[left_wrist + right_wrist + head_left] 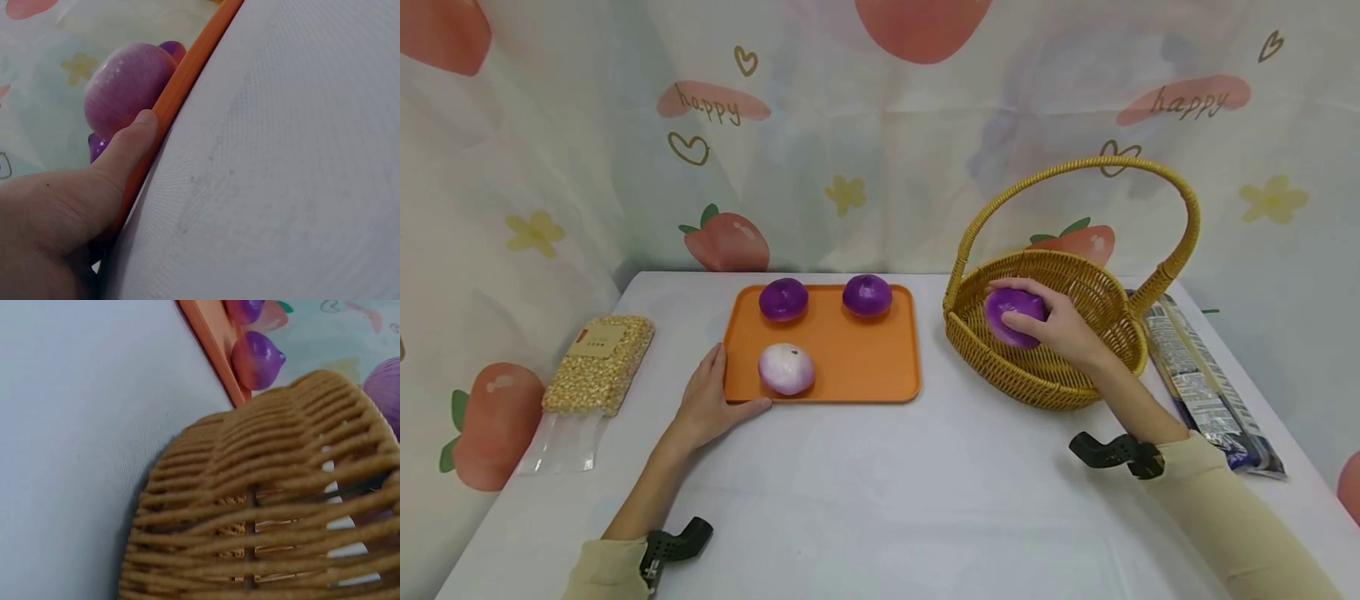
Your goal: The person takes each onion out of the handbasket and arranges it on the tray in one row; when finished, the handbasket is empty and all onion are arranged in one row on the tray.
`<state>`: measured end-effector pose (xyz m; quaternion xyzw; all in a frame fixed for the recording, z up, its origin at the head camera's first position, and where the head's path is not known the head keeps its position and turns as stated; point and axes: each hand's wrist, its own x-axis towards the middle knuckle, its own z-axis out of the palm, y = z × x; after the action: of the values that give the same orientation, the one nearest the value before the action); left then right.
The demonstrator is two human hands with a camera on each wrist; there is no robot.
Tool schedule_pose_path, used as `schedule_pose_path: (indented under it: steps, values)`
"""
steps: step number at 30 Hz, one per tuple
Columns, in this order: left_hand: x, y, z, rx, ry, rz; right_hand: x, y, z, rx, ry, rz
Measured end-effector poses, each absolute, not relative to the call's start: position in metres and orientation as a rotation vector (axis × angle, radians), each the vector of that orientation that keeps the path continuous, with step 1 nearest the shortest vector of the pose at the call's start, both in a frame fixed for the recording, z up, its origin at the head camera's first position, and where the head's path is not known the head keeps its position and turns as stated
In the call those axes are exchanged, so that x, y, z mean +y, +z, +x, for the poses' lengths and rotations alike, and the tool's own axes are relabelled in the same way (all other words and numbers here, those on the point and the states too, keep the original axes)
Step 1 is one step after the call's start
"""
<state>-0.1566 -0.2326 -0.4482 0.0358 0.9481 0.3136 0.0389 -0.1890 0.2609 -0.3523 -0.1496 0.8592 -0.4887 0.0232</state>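
My right hand [1063,329] grips a purple onion [1013,317] inside the mouth of the wicker basket [992,372], fingers over its top and thumb across its near side. In the right wrist view the onion [384,394] shows at the right edge, beyond the woven wall; the hand is mostly hidden there. My left hand [703,408] rests at the near left corner of the orange tray [857,358], thumb stretched along the front rim and fingers along the left side. On the tray are a pale purple-white onion [786,369] and two dark purple onions [783,300] at the back.
A clear bag of yellow kernels [601,362] lies at the table's left. On the right, a long printed packet [1210,375] lies beside the basket. The basket's tall handle [1075,167] arches over its mouth. Behind the table [865,492] hangs a patterned cloth [917,167].
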Motion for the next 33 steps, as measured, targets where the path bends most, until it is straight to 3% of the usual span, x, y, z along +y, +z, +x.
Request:
schedule_pose_path:
  steps: [33]
  values:
    - [-0.232, -0.447, -0.157, 2.9, 0.953, 0.109, 0.193, -0.35, -0.175, 2.5, -1.538, -0.606]
